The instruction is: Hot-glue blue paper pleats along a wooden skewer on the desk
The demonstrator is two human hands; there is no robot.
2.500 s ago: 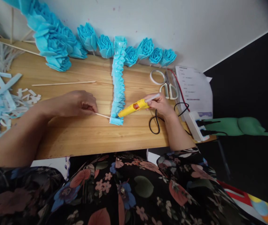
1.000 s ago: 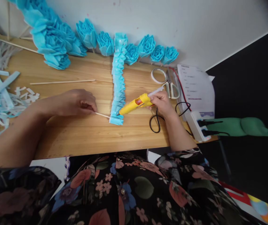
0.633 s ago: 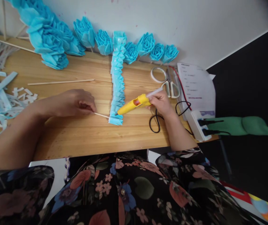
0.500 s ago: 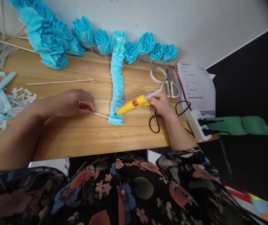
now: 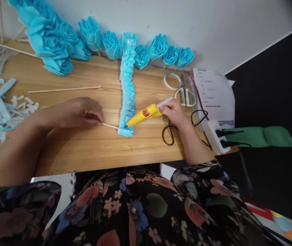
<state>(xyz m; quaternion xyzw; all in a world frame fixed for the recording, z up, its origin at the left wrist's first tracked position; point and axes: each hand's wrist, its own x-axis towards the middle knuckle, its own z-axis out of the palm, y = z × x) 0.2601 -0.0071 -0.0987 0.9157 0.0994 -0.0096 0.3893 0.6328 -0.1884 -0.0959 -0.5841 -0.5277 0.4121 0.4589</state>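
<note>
My left hand [image 5: 84, 111] pinches a thin wooden stick [image 5: 110, 126], whose far end meets the near end of a pleated blue paper strip [image 5: 127, 89]. The strip runs away from me across the wooden table up to the wall. In my right hand [image 5: 173, 111] is a yellow glue gun [image 5: 143, 115], with a pale glue stick [image 5: 164, 102] poking out of its back. Its nozzle is at the strip's near end, close to the stick's tip; whether it touches the paper I cannot tell.
Blue paper roses [image 5: 158, 46] line the wall. Another wooden stick [image 5: 64, 89] lies beyond my left hand, with paper scraps [image 5: 0, 109] at far left. Scissors [image 5: 185, 92], a tape roll [image 5: 173, 81], printed sheets [image 5: 208, 92] and a power strip [image 5: 215, 136] with cables are on the right.
The glue gun's nozzle has shifted very slightly down and left along the strip's near end. My left hand and the stick stay almost where they were.
</note>
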